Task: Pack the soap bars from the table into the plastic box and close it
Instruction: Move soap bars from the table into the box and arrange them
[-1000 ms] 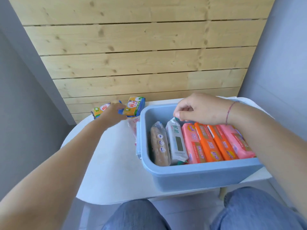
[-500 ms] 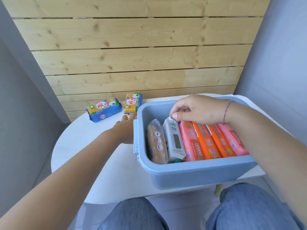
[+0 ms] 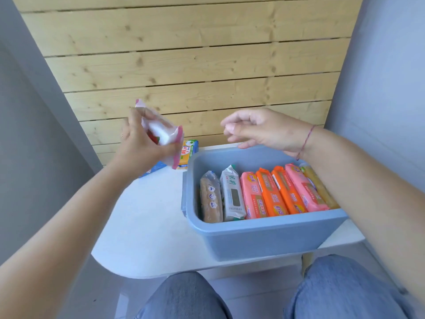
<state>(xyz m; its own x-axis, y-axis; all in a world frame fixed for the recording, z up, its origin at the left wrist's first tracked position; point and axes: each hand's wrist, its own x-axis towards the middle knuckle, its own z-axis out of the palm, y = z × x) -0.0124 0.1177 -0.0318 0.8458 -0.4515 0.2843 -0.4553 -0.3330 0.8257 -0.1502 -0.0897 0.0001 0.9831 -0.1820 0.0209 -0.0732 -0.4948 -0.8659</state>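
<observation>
The person sits at a small white table (image 3: 147,240) with a blue plastic box (image 3: 264,238) on it. The box is open, with no lid on it. The left hand (image 3: 142,146) is up in the air, to the left of the box, and it holds a soap bar in a clear and pink wrapper (image 3: 161,132). The fingers are wrapped around the bar, which is tilted. The right hand (image 3: 264,130) floats over the far edge of the box. It holds nothing, and its fingers are loosely curled. A thin red string (image 3: 305,141) goes around that wrist. Inside the box, soap bars stand on their edges in a row, side by side. From the left there is a brown bar (image 3: 210,199), a white bar (image 3: 232,194), a pink bar (image 3: 253,196), two orange bars (image 3: 279,192), one more pink bar (image 3: 303,189), and a yellow bar (image 3: 319,187) partly hidden by the right arm. Two more bars wait on the table behind the left hand. One is a yellow and green bar (image 3: 188,150) just beside the far left corner of the box. The other is a blue bar (image 3: 154,170), and only a bit of it can be seen. Behind the table is a wall of wood planks (image 3: 195,65).
</observation>
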